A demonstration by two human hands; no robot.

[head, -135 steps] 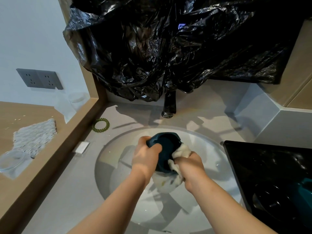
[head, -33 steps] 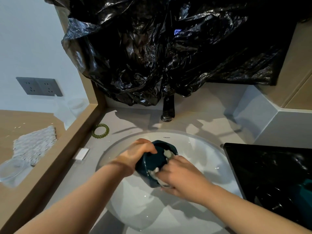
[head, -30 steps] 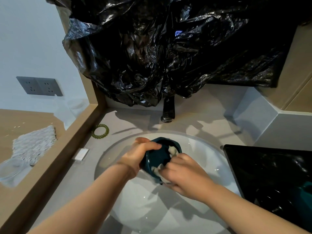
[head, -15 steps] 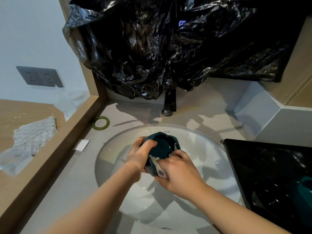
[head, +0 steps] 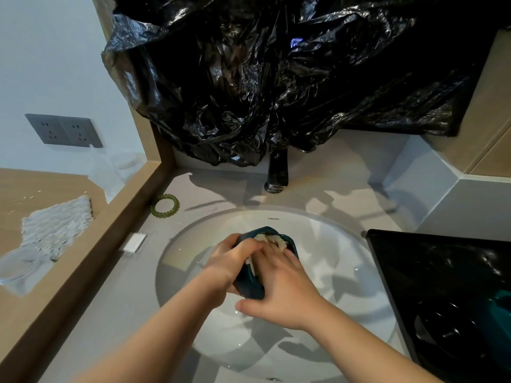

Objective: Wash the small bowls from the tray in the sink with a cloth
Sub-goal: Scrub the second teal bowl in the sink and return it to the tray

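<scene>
A small dark teal bowl point(head: 250, 286) is held over the white round sink point(head: 345, 261). My left hand point(head: 229, 262) grips its left rim, thumb over the edge. My right hand point(head: 279, 283) reaches into the bowl from the right and presses a pale cloth point(head: 269, 239) against the inside; only a bit of cloth shows past the fingers. A black tray point(head: 414, 266) stands on the counter at the right, with another teal bowl point(head: 497, 308) at its right edge.
A black tap point(head: 277, 172) stands behind the sink under crumpled black plastic sheeting point(head: 276, 78). A green coil hair tie point(head: 165, 205) and a small white packet point(head: 134, 242) lie left of the sink. A wooden ledge point(head: 91, 244) borders the counter on the left.
The bowl has been turned in my left hand. My right hand has gone from wiping the bowl's outer side to pushing the cloth inside it.
</scene>
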